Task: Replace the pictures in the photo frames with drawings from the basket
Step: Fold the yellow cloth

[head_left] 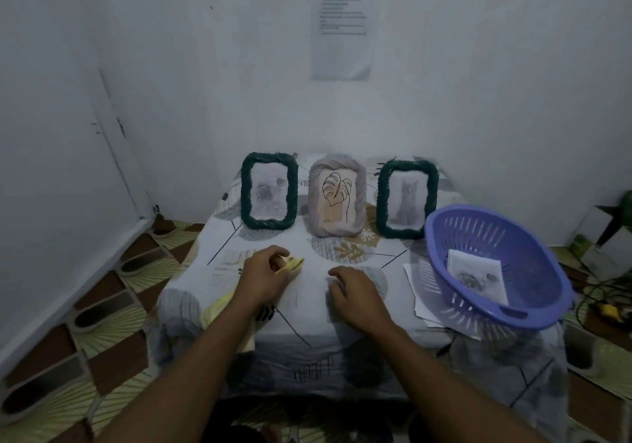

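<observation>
Three photo frames stand upright at the back of the cloth-covered table (342, 346): a green rope frame (243, 199) with a grey drawing on the left, a beige frame (359, 203) with a leaf picture in the middle, and a green frame (431, 186) with a cat drawing on the right. A purple basket (533, 309) at the right, tilted, holds a drawing (477, 276). My left hand (263, 276) pinches a small yellow folded piece (292, 264). My right hand (355, 293) rests curled on a pale sheet (309, 297) lying flat between my hands.
Loose white papers (415, 288) lie under the basket's left side. A printed sheet (343, 25) hangs on the white wall behind. The patterned floor surrounds the table; boxes and a cable (602, 292) sit at the right.
</observation>
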Demonstrator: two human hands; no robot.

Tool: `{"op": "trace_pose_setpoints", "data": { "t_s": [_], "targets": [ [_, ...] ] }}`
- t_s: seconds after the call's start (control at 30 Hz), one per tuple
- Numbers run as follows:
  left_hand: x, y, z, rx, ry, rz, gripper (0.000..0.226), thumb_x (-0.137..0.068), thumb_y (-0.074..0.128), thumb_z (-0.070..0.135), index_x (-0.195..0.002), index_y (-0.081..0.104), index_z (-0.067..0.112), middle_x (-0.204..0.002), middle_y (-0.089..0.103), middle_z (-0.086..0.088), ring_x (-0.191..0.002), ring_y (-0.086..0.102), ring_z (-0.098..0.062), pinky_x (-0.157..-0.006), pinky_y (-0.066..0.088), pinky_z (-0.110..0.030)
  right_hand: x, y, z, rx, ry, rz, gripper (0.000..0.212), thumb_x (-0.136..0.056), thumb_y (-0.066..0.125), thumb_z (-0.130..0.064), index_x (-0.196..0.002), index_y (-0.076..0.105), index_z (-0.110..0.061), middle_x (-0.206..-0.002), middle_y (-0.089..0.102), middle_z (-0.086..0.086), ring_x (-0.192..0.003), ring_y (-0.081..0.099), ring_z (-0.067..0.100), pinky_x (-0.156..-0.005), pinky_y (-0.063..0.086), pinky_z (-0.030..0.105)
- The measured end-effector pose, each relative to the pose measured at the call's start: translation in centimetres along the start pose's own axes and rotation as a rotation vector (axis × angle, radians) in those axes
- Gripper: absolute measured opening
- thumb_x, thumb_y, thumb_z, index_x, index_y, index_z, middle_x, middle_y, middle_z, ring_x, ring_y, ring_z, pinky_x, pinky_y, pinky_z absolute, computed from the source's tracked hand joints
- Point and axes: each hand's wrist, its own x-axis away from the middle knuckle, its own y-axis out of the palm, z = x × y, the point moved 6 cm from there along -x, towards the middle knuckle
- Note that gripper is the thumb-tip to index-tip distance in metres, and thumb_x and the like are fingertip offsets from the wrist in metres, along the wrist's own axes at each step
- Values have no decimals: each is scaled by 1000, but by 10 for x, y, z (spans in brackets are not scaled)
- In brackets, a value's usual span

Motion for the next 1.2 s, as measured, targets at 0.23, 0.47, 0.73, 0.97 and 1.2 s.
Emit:
{"op": "trace_pose_setpoints", "data": {
  "t_s": [0.23,0.47,0.73,0.97,1.2],
  "targets": [
    [5,8,44,498,-108,-137,10,-84,67,-1,-92,72,2,-84,69,-10,-78,63,-19,-73,52,-27,-12,-31,-32,-912,310,-103,22,-96,56,-27,-103,68,-9,-95,73,9,-83,70,23,-75,58,35],
    [4,-5,52,773,-201,-116,15,-96,48,2,-85,57,7,-81,62,-10,-74,60,-21,-65,52,-31,-19,-66,-36,-964,367,-22,14,-94,54,-9,-85,64,-8,-78,66,7,-72,62,20,-62,52,29],
    [-28,-110,43,646,-104,508,21,-90,52,-1,-84,60,18,-80,62,-4,-77,56,-20,-60,48,-29,-45,-166,-9,-882,332,325,15,-92,51,-7,-91,63,-16,-82,66,9,-72,60,23,-67,54,36],
    [-28,-101,58,417,-42,273,18,-94,55,8,-90,68,19,-90,67,-5,-81,59,-16,-67,50,-27,-34,-144,-21,-595,222,43,9,-93,56,-6,-96,61,-12,-95,66,10,-80,60,20,-71,51,34],
    [-23,-86,92,526,24,96,14,-94,53,2,-91,66,7,-82,62,-8,-73,57,-16,-68,50,-27,-30,-60,-54,-250,17,-252,61,-79,75,-39,-133,49,-23,-124,55,-5,-112,53,13,-89,46,27]
  ]
}}
